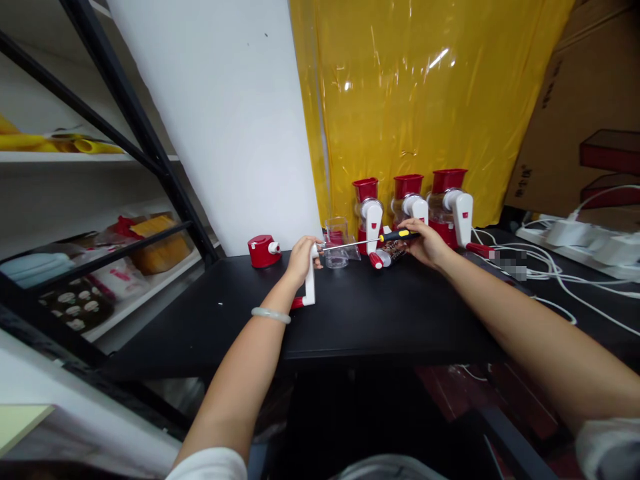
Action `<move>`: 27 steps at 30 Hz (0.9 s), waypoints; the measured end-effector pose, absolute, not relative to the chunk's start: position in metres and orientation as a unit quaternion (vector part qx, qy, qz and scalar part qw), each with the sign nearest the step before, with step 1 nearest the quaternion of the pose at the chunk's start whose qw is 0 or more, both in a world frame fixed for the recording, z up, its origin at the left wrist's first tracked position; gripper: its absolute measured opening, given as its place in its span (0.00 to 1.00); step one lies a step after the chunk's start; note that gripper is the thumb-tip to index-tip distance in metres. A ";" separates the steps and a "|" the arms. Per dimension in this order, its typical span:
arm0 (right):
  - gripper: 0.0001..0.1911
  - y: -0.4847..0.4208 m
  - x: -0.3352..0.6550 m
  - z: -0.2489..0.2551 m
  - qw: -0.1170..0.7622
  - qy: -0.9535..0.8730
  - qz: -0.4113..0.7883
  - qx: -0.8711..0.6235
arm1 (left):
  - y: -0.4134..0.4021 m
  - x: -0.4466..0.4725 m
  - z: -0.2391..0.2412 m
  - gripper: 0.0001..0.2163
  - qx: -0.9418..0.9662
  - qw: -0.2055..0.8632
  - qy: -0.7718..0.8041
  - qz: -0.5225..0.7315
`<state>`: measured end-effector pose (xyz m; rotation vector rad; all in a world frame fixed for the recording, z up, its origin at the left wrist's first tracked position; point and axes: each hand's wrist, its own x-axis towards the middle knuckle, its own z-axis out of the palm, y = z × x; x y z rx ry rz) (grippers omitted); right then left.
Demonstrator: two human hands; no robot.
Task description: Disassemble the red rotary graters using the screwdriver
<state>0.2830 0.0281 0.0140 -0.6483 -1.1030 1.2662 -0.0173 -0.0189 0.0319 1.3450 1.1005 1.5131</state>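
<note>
My left hand is closed around the top of a white crank handle with a red knob, held over the black table. In my right hand is a screwdriver with a black and yellow grip. Its metal shaft runs left, and the tip reaches the crank's upper end by my left fingers; whether it sits in a screw I cannot tell. Behind the shaft stands a clear plastic housing. A metal grater drum lies below the screwdriver grip. To the left sits a red base with a white knob.
Along the yellow sheet stand several red and white rotary graters with cranks. White cables and a power strip lie at the right, before a cardboard box. A black-framed shelf rises at the left. The black table's front edge is near me.
</note>
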 end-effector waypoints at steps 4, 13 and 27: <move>0.23 0.029 0.282 -0.009 0.595 -0.514 0.518 -0.337 | -0.018 -0.018 0.031 0.08 0.532 0.416 0.433 0.597; 0.14 0.018 0.285 -0.010 0.599 -0.484 0.555 -0.315 | -0.011 -0.019 0.025 0.08 0.525 0.416 0.483 0.563; 0.20 0.027 0.287 -0.015 0.581 -0.515 0.530 -0.340 | -0.011 -0.019 0.023 0.09 0.523 0.439 0.484 0.547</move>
